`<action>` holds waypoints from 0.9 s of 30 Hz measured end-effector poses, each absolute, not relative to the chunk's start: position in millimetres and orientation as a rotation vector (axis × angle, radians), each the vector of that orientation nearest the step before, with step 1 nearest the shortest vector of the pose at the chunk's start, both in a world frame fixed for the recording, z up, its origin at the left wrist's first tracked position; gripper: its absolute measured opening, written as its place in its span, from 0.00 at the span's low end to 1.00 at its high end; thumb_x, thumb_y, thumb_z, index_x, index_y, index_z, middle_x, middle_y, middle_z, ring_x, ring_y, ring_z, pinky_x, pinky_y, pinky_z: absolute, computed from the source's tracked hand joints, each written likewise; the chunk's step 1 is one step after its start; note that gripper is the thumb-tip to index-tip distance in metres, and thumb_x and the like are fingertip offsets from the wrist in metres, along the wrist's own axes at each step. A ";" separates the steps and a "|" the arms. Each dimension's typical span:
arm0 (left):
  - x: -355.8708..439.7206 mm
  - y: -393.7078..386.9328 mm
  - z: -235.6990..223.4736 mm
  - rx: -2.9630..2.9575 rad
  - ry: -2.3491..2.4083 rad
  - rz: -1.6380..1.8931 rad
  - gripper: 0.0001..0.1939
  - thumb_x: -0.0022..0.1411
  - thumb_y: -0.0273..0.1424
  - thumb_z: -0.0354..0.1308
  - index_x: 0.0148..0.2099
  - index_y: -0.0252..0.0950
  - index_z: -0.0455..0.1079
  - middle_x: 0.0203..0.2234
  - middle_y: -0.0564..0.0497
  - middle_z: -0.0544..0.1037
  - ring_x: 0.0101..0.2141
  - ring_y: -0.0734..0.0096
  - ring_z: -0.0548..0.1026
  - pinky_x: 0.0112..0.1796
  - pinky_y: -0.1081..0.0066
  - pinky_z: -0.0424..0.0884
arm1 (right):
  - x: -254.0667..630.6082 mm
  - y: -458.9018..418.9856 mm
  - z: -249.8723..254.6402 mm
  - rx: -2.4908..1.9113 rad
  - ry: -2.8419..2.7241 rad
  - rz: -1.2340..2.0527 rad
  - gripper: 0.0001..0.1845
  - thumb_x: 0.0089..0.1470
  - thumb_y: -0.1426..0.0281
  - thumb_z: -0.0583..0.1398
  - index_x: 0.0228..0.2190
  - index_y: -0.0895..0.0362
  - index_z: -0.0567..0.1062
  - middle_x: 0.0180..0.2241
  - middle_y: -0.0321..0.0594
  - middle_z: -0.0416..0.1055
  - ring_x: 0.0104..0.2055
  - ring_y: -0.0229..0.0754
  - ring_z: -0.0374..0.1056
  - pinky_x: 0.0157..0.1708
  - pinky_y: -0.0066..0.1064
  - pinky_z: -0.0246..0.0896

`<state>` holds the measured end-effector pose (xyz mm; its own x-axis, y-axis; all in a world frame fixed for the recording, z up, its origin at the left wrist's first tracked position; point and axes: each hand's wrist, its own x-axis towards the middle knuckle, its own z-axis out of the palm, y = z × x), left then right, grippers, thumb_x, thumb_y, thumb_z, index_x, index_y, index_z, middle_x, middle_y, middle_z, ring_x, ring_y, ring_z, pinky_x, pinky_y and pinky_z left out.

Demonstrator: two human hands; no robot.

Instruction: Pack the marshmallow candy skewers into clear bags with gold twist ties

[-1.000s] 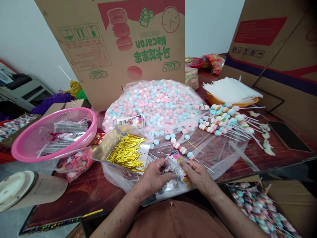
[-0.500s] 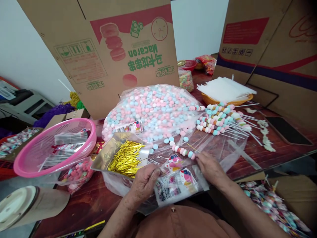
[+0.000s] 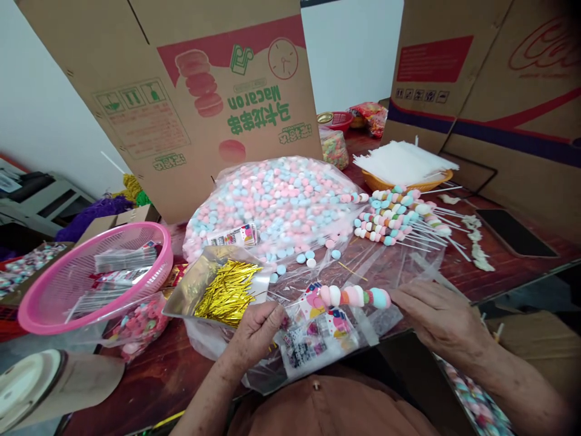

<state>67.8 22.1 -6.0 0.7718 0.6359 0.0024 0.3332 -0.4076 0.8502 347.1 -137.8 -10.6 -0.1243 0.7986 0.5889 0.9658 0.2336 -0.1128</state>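
My right hand [image 3: 436, 315] is closed on the stick end of a marshmallow skewer [image 3: 356, 297], which lies level and points left. Its pink tip is at a small printed plastic bag [image 3: 305, 303]; whether the tip is inside, I cannot tell. The fingers of my left hand [image 3: 258, 330] pinch the bag's left edge. A bit of gold tie [image 3: 272, 347] shows under that hand. Below the skewer is a stack of printed bags [image 3: 297, 354]. Gold twist ties [image 3: 229, 293] fill a metal scoop [image 3: 188, 290] left of my left hand.
Behind lies a big clear bag of pink and blue marshmallows [image 3: 272, 194]. Finished skewers [image 3: 390, 215] are piled right of it, before a basket of white sticks [image 3: 403, 163]. A pink basket [image 3: 48, 327], a lidded cup [image 3: 86, 381] and a phone [image 3: 517, 233] flank the work.
My right hand has lifted the skewer and drawn it right and nearer, bringing its tip to the printed bag. A gold tie now lies on the plastic behind. My left hand keeps its pinch.
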 end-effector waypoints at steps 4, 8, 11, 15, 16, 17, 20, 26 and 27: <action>68.5 22.6 -5.5 2.061 0.781 0.324 0.23 0.63 0.43 0.41 0.22 0.35 0.60 0.17 0.54 0.63 0.21 0.75 0.62 0.25 0.76 0.58 | 349.5 -139.9 -13.3 -1.605 -2.013 -0.386 0.16 0.55 0.79 0.50 0.38 0.52 0.73 0.30 0.41 0.73 0.32 0.41 0.68 0.34 0.34 0.60; 73.5 18.0 2.7 2.280 0.804 0.253 0.23 0.64 0.41 0.39 0.21 0.35 0.60 0.17 0.54 0.64 0.21 0.75 0.63 0.25 0.75 0.57 | 348.8 -139.8 -12.7 -1.622 -2.035 -0.371 0.17 0.55 0.79 0.49 0.39 0.53 0.73 0.30 0.41 0.73 0.31 0.41 0.67 0.32 0.33 0.59; 78.1 14.9 8.7 2.396 0.789 0.230 0.23 0.65 0.40 0.38 0.22 0.36 0.60 0.17 0.54 0.65 0.22 0.74 0.64 0.26 0.74 0.57 | 348.0 -139.6 -12.5 -1.602 -2.045 -0.306 0.16 0.55 0.79 0.49 0.39 0.53 0.73 0.31 0.41 0.73 0.32 0.40 0.67 0.33 0.33 0.60; 79.3 17.4 7.8 2.409 0.829 0.234 0.22 0.65 0.39 0.39 0.22 0.36 0.61 0.17 0.54 0.66 0.22 0.75 0.64 0.26 0.75 0.57 | 350.5 -143.0 -10.9 -1.599 -2.017 -0.293 0.13 0.55 0.77 0.51 0.39 0.54 0.72 0.32 0.42 0.74 0.33 0.41 0.67 0.33 0.33 0.60; 78.8 18.4 7.0 2.393 0.817 0.227 0.22 0.65 0.39 0.39 0.23 0.36 0.61 0.17 0.54 0.66 0.22 0.75 0.65 0.26 0.75 0.57 | 351.4 -144.2 -10.3 -1.591 -2.020 -0.302 0.13 0.55 0.77 0.51 0.39 0.54 0.72 0.32 0.41 0.74 0.33 0.42 0.67 0.33 0.33 0.59; 78.4 19.1 6.4 2.385 0.798 0.217 0.22 0.65 0.39 0.39 0.23 0.36 0.62 0.17 0.54 0.66 0.22 0.75 0.65 0.26 0.75 0.57 | 352.2 -145.2 -9.7 -1.582 -2.031 -0.300 0.13 0.54 0.77 0.51 0.39 0.54 0.72 0.32 0.41 0.74 0.33 0.42 0.67 0.33 0.33 0.59; 78.3 18.7 6.2 2.398 0.747 0.178 0.23 0.65 0.40 0.38 0.24 0.36 0.63 0.18 0.53 0.67 0.22 0.74 0.66 0.26 0.74 0.58 | 352.7 -146.3 -7.7 -1.566 -2.083 -0.241 0.14 0.55 0.77 0.51 0.38 0.54 0.72 0.31 0.41 0.74 0.33 0.41 0.68 0.32 0.33 0.59; 87.8 12.5 9.9 2.504 0.606 0.133 0.21 0.65 0.42 0.40 0.41 0.36 0.69 0.32 0.47 0.75 0.33 0.67 0.71 0.34 0.71 0.62 | 343.3 -137.6 -4.0 -1.536 -2.125 -0.060 0.14 0.57 0.77 0.49 0.36 0.55 0.73 0.28 0.40 0.72 0.30 0.39 0.66 0.29 0.30 0.57; 90.7 11.9 10.7 2.537 0.559 0.115 0.22 0.62 0.46 0.44 0.46 0.36 0.68 0.36 0.45 0.75 0.36 0.64 0.71 0.37 0.69 0.62 | 341.1 -135.4 -3.4 -1.537 -2.137 -0.037 0.14 0.57 0.77 0.48 0.36 0.56 0.73 0.27 0.40 0.71 0.29 0.39 0.65 0.29 0.29 0.56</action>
